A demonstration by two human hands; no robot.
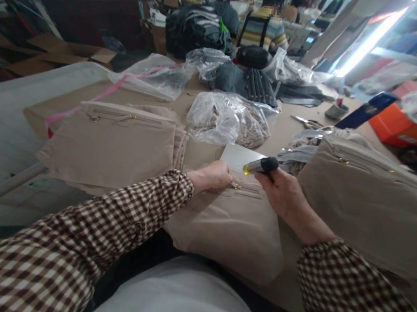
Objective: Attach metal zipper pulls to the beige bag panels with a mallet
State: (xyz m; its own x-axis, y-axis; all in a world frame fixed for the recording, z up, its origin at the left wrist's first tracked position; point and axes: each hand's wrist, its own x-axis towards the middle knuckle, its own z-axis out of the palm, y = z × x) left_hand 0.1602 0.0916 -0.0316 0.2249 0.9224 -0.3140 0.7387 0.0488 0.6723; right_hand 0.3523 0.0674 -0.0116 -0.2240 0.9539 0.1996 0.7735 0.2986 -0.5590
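A beige fabric panel [233,230] with a zipper [252,189] lies on the table in front of me, over part of a pale flat board [237,155]. My left hand [215,176] is closed at the zipper's left end. Its fingertips pinch the zipper pull [235,185], though the exact grip is partly hidden. My right hand [285,193] is closed around a short cylindrical tool [262,166] with a black end, a grey body and a yellow tip. The tool is tilted above the board, just beyond the zipper, with the yellow tip pointing left.
Stacks of beige zippered panels lie left [114,149] and right [369,206]. Beyond are a clear plastic bag [232,118] of beige pieces, scissors [307,121], dark pieces [260,87] and an orange box [398,126]. A person [262,28] in stripes sits further back.
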